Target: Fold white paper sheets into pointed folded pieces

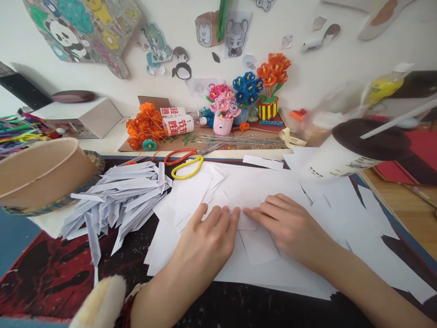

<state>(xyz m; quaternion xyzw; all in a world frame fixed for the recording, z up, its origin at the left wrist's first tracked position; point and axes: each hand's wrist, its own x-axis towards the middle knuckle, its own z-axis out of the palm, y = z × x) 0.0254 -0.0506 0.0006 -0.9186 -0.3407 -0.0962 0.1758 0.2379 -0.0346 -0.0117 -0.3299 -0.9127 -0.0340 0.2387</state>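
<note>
My left hand rests on a small piece of white paper, its fingers spread a little and pressing down. From the right, my right hand touches the same small paper with its fingertips, the fingers bent and close together. Whether either hand pinches the paper's edge is hard to see. Larger white sheets lie beneath. A heap of folded white paper strips is left of my left hand. Scissors with one red and one yellow handle lie behind the hands.
At the left stands a round tan bowl. A cup with a dark lid and straw stands at the right. Orange flowers, a pink pot and bottles line the back. A plush thing is at the lower left.
</note>
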